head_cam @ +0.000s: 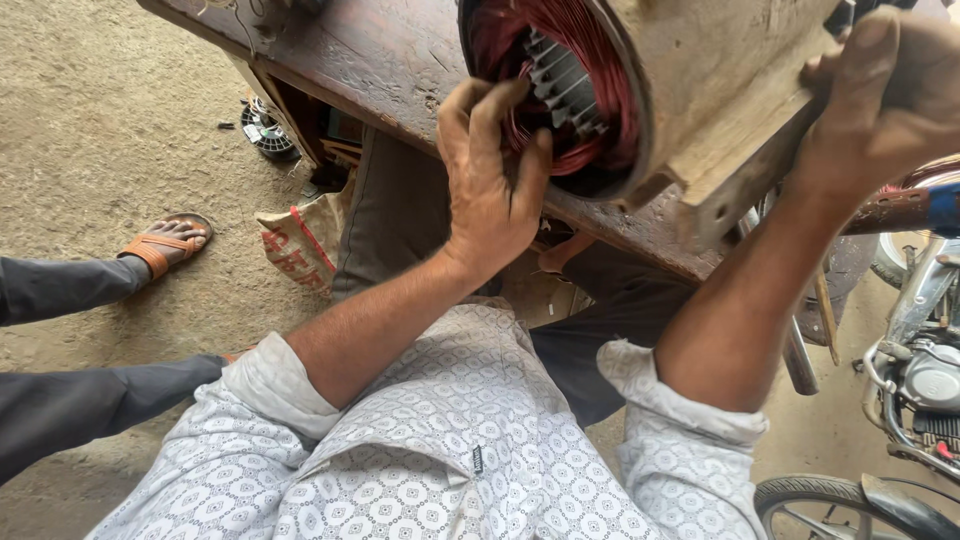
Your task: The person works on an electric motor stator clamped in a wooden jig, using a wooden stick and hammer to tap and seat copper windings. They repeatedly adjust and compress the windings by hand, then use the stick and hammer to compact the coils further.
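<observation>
With the motor stator [640, 90] steadied at the tabletop [390, 60] edge by the gripping right hand [890, 90], its copper windings [520, 40], pinched by the left hand [490, 170], could be nicked or the fingers cut against the laminations.

Reddish copper-coloured wire windings [590, 60] packed round grey slotted metal core [562, 85], at 12 o'clock. Dull tan cylindrical motor housing [700, 70] at 1, on dark brown worn wooden bench [390, 60]. White shirt with small grey geometric print [470, 450] at 6. Orange strap sandal [165, 245] over at 9.
</observation>
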